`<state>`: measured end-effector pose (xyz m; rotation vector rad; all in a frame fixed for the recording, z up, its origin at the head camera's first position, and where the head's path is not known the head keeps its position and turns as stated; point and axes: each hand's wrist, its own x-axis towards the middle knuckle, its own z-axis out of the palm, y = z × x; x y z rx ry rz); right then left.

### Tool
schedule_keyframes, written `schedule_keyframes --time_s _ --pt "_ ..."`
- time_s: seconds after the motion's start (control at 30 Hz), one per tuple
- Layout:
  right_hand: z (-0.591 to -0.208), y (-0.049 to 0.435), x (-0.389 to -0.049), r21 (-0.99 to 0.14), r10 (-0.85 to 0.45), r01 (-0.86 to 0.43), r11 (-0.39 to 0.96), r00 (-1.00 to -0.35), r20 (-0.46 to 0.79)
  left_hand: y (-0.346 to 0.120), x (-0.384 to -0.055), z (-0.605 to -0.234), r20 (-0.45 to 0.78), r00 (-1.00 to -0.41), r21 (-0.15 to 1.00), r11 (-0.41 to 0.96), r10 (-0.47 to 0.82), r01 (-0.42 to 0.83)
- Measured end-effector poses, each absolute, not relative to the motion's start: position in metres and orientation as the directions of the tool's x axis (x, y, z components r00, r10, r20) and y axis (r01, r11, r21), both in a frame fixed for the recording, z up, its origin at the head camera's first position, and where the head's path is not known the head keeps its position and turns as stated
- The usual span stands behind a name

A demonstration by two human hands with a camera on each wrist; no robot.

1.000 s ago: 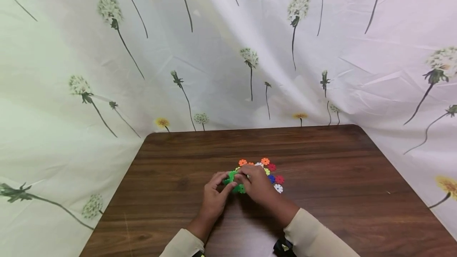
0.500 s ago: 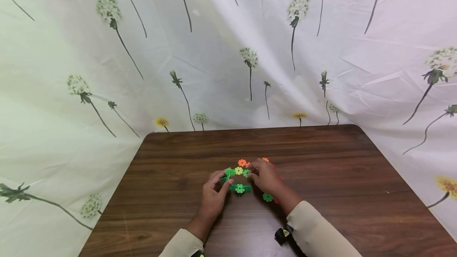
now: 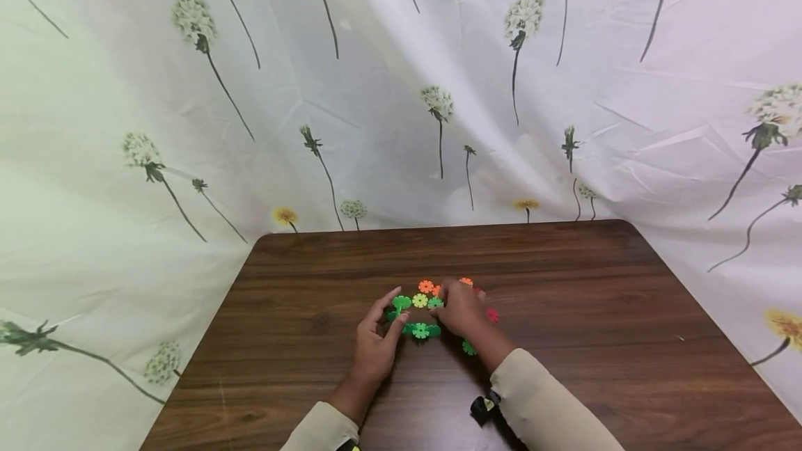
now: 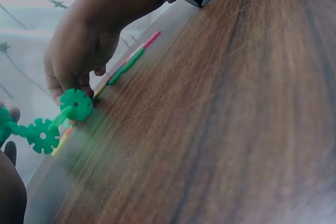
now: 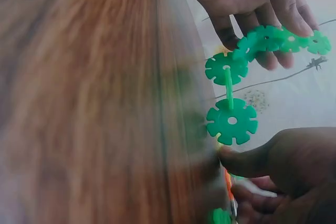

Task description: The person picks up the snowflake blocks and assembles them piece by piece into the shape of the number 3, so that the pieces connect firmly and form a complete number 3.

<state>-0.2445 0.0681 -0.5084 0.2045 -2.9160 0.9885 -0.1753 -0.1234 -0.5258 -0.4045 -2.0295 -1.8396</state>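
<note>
At lower centre, the left hand (image 3: 374, 345) pinches a green disc chain (image 3: 420, 330) over the bench (image 3: 564, 339); the right hand (image 3: 462, 312), grip unclear, apparently chooses among loose discs (image 3: 426, 287), whose slots would next need aligning.

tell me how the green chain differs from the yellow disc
The green chain joins several discs; the yellow disc appears to be one separate piece. The green chain's discs face different ways, while the yellow disc lies flat on the table. The left hand holds the green chain, not the yellow disc. Both have notched, flower-like edges.
</note>
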Motion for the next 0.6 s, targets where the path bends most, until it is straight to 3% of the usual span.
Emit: schedule_keyframes --time_s 0.17,0.4,0.6 --pt "-0.506 0.071 -0.240 -0.674 -0.137 -0.187 0.715 -0.982 0.128 -0.123 -0.176 -0.527 0.497 -0.867 0.862 0.130 -0.032 0.489" --pt "-0.495 0.078 -0.227 -0.772 -0.288 -0.312 0.554 -0.942 0.174 -0.123 -0.176 -0.529 0.555 -0.832 0.824 0.145 -0.013 0.548" --pt "-0.479 0.081 -0.212 -0.875 -0.307 -0.303 0.378 -0.933 0.191 -0.122 -0.176 -0.528 0.539 -0.842 0.840 0.082 -0.009 0.537"
